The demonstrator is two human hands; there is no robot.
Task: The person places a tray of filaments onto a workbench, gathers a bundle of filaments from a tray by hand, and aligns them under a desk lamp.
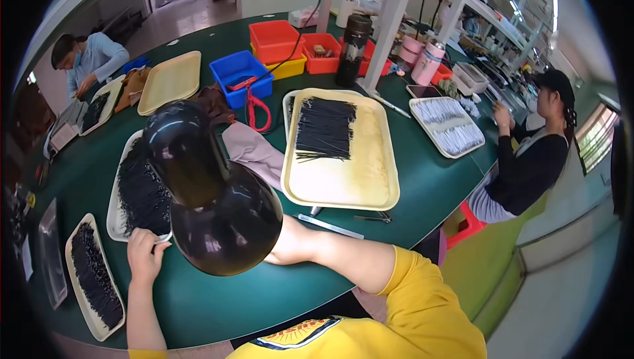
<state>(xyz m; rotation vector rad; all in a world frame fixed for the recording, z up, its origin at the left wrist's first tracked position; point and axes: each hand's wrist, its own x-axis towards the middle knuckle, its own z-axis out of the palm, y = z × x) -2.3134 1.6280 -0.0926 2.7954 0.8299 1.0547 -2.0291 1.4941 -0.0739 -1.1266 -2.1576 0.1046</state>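
Observation:
My left hand (pixel 146 253) is at the near edge of a cream tray (pixel 113 217) heaped with thin black wire-like pieces (pixel 140 191). Its fingers are drawn together in a pinch; what is between them, if anything, is too small to make out. A large glossy black rounded object (pixel 224 227), like a lamp head, stands in front of the view. Behind it is my right hand (pixel 288 240), with only the back of the hand and wrist showing and the fingers hidden. Left of my left hand, a narrower cream tray (pixel 117 313) holds more black pieces.
A large cream tray (pixel 370 154) carries a bundle of black strips (pixel 325 128). Tweezers (pixel 373 218) and a metal ruler (pixel 330 226) lie near my right forearm. Blue bin (pixel 241 78), red bin (pixel 274 41) and dark bottle (pixel 353 52) stand beyond. Co-workers sit around.

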